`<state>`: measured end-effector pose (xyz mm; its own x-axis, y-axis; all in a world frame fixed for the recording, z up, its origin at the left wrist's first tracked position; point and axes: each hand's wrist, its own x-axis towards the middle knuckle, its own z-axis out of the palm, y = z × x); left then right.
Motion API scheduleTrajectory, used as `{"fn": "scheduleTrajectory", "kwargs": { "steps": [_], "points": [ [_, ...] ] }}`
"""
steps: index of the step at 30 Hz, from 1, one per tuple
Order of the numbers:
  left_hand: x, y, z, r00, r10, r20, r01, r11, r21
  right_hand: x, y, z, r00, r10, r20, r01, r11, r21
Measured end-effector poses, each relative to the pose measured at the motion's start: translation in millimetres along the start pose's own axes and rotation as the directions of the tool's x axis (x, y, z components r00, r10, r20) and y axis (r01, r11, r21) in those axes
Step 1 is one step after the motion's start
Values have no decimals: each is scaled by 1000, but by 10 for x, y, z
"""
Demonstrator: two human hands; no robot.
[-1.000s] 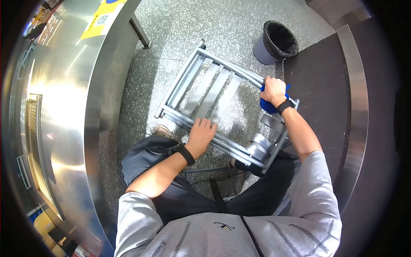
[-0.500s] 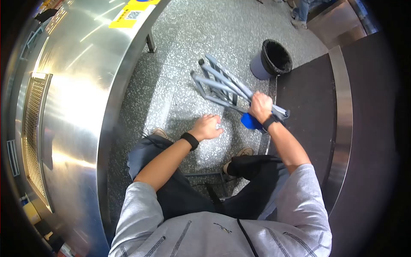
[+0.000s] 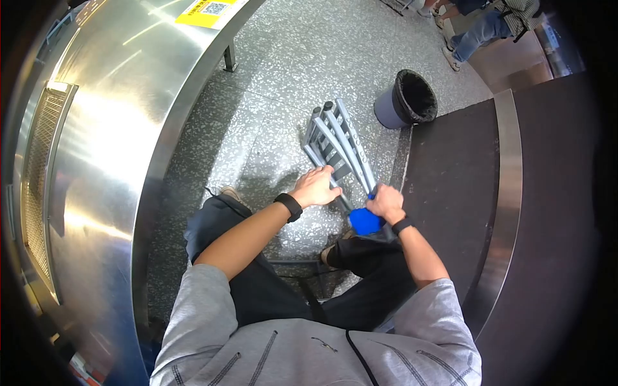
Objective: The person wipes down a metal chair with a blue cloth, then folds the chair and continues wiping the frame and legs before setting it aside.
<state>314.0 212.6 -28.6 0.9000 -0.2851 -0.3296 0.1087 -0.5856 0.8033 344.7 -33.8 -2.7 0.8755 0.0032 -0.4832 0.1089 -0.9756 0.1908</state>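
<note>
A folded grey metal frame [image 3: 346, 143] with dark end caps and a blue part [image 3: 365, 221] at its near end is held at a slant above the speckled floor. My right hand [image 3: 386, 202] is wrapped round its tubes just beside the blue part. At the frame's left side is my left hand [image 3: 315, 186], its thumb apart from its fingers; it overlaps a lower tube, and whether it touches the tube I cannot tell. Both wrists carry black bands.
A long stainless steel counter [image 3: 109, 148] runs along the left, with a yellow label [image 3: 209, 13] on top. At the right stands a dark panel [image 3: 450, 167] with a metal edge. A lined bin [image 3: 389, 106] is beyond the frame. People's legs [image 3: 479, 42] show at the upper right.
The frame has swung to a steeper angle, its near end coming closer to my body. My right hand has moved down and left with it, and my left hand is now beside the tubes.
</note>
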Motion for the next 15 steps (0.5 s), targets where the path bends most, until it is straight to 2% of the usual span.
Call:
{"fn": "scheduleTrajectory", "kwargs": {
  "steps": [2, 6, 11, 13, 15],
  "points": [
    [-6, 41, -2, 1000, 10, 5, -10, 1000, -6, -112, -93, 113, 993, 23, 112, -30, 997, 65],
    [21, 20, 49, 999, -17, 43, 15, 999, 52, -144, -366, 369, 974, -32, 225, -14, 980, 200],
    [31, -63, 74, 972, -112, 206, 85, 987, 136, -174, -645, 525, 970, -124, 209, 49, 941, 335],
    [39, -114, 117, 958, -119, 260, 75, 982, 172, -196, -674, 427, 955, -185, 234, 95, 933, 348],
    [30, -139, 153, 953, -78, 293, 30, 986, 167, -204, -594, 311, 932, -243, 270, 106, 893, 438]
  ]
}}
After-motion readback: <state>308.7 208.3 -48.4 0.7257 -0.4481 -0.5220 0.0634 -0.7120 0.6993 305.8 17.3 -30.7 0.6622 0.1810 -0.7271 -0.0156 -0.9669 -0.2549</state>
